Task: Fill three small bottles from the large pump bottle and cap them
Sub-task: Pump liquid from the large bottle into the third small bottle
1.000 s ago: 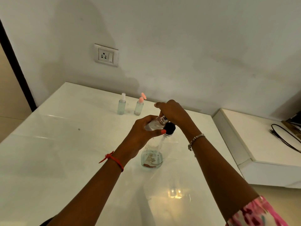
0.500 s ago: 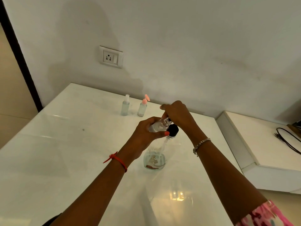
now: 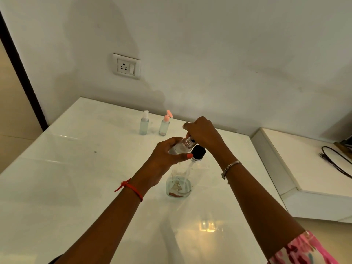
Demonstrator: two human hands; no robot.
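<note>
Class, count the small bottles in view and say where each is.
3. The clear-topped bottle and pink-topped bottle stand side by side near the wall. The third bottle is tilted in the left hand, above the pump bottle, right hand at its neck.

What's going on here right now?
A person's left hand holds a small clear bottle tilted above the large pump bottle, while the right hand pinches its neck; whether it holds a cap is hidden. A spray-top bottle and a pink-capped bottle stand upright at the back of the white table.
</note>
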